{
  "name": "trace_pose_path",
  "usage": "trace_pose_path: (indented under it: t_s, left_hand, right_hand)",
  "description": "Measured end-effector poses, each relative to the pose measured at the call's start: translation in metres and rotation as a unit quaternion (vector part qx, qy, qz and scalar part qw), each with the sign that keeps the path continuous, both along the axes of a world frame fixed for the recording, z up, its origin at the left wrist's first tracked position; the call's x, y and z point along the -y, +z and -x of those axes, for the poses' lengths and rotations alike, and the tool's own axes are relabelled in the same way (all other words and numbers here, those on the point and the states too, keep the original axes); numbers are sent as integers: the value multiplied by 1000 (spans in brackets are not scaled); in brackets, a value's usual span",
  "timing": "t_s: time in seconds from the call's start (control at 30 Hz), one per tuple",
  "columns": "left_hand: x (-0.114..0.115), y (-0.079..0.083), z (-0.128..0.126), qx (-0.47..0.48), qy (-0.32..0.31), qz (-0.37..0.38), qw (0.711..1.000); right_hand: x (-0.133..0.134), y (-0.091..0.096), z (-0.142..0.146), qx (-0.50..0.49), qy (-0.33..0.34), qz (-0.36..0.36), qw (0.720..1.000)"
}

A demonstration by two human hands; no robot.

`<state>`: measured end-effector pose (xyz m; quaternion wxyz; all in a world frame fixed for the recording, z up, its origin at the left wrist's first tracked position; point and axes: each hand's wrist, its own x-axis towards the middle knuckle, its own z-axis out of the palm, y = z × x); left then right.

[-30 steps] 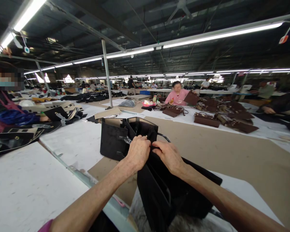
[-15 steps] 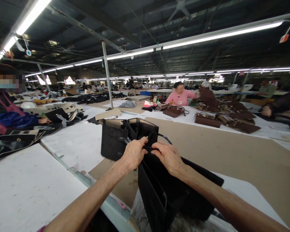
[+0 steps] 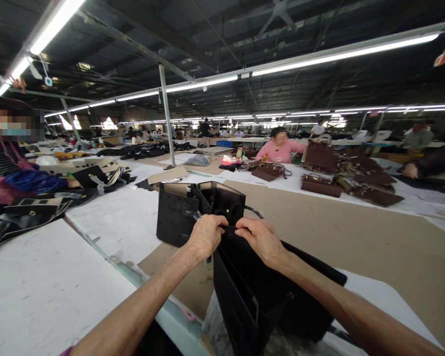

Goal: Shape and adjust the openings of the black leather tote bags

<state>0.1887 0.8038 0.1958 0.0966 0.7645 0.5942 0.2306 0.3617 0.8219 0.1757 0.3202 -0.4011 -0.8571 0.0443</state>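
1. The person's left hand point(image 3: 205, 237) and right hand point(image 3: 261, 240) meet with fingertips almost touching at the upper edge of a black bag point(image 3: 244, 301). Both are closed in a pinch on that edge, with the fingers curled over it.
2. The black bag runs from the fingertips back toward the person's body, below and between the two forearms.
3. Just beyond the hands stands a second black bag point(image 3: 174, 217), upright with its mouth open and a tan lining showing. It sits close against the held bag, but whether the two touch cannot be told. A thin strap point(image 3: 254, 211) loops out past the right hand's fingertips.
4. The step in hand looks like fine work on the bag's top rim — aligning or fastening something there. What lies between the fingers is hidden.
5. The next move would call for firm, level pinches and small finger motions only. It would also call for care not to push the upright bag over.
6. A brown board point(image 3: 356, 237) lies under and to the right of the hands, and a white table cover point(image 3: 111, 222) lies to the left of the left hand. Far beyond the right hand, a person in pink point(image 3: 280, 149) sits by brown bags point(image 3: 319, 185).
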Motion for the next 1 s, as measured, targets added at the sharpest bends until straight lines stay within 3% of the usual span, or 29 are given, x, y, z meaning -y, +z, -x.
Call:
trace_pose_path:
  t_s: [0.17,0.33,0.5,0.63,0.77,1.0]
  left_hand:
    - [-3,4,-4,-28,-13,-10,999]
    - [-9,13,-12,-117,-35,-5,992]
    - [-12,11,-8,-135,-78,-34,987]
    - [-13,8,-4,-130,-87,-36,987]
    - [-14,10,-6,-127,-85,-22,988]
    - [-15,10,-7,-117,-73,-3,990]
  right_hand:
    - [-3,-1,-1,-8,-5,2,1000]
    - [-2,1,0,-3,-15,0,1000]
    - [10,17,-9,89,-64,36,993]
    - [24,25,-30,153,-141,79,975]
    - [37,22,-58,173,-191,99,961]
    - [62,3,-109,86,-236,110,962]
